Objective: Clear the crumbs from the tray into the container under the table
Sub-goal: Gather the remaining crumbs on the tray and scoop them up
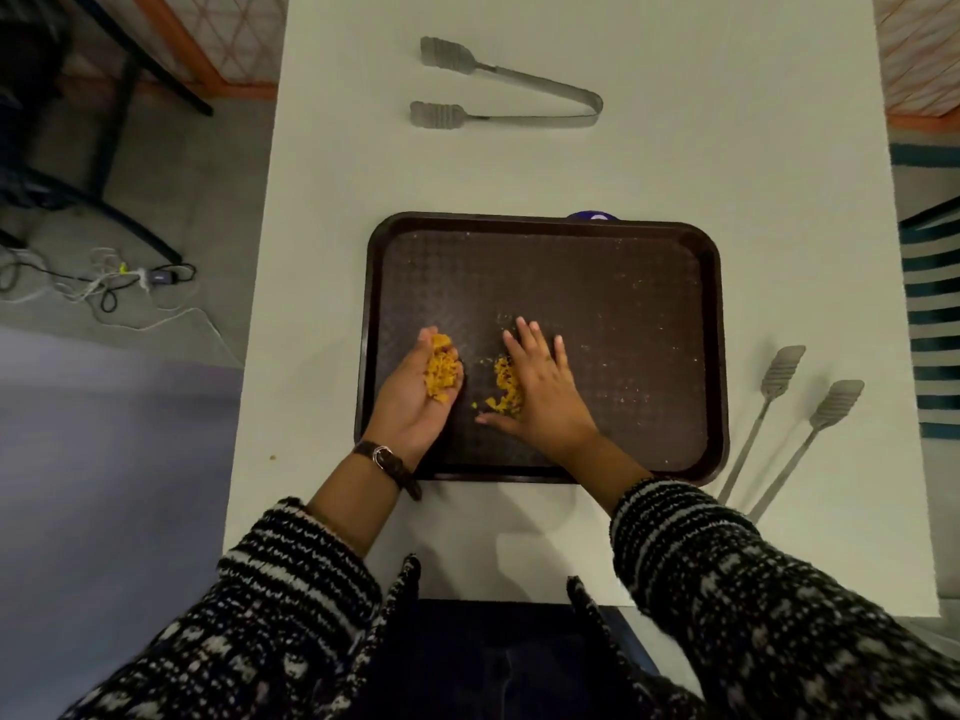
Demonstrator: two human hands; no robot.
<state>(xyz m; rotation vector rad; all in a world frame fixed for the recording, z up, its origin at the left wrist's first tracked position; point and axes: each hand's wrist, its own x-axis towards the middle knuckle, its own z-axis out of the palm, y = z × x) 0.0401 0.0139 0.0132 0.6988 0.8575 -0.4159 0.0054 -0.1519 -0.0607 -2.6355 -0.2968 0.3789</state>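
Overhead view of a white rectangular surface carrying a dark brown rectangular plastic tray with a textured floor and raised rim. The left hand, palm up and cupped with its fingers gently curved, holds a heap of orange-yellow crumbs over the tray's 8 o'clock area. The right hand lies palm down on the tray floor, fingers straight and spread, thumb extended toward 9 o'clock; it grips nothing. A second small pile of orange-yellow crumbs rests on the tray against the thumb-side edge of the right hand, between the two hands. Fine pale specks are scattered over the tray floor toward 3 o'clock. A dark brown strap watch circles the left wrist; both arms wear black-and-white patterned knit sleeves.

At 12 o'clock of the tray, well apart from it, lie grey metal tongs, their flat ridged ends pointing to 9 o'clock. At 4 o'clock, just beside the tray, lies a second pair of grey metal tongs. One stray crumb sits at the surface's left edge. The container is not visible.
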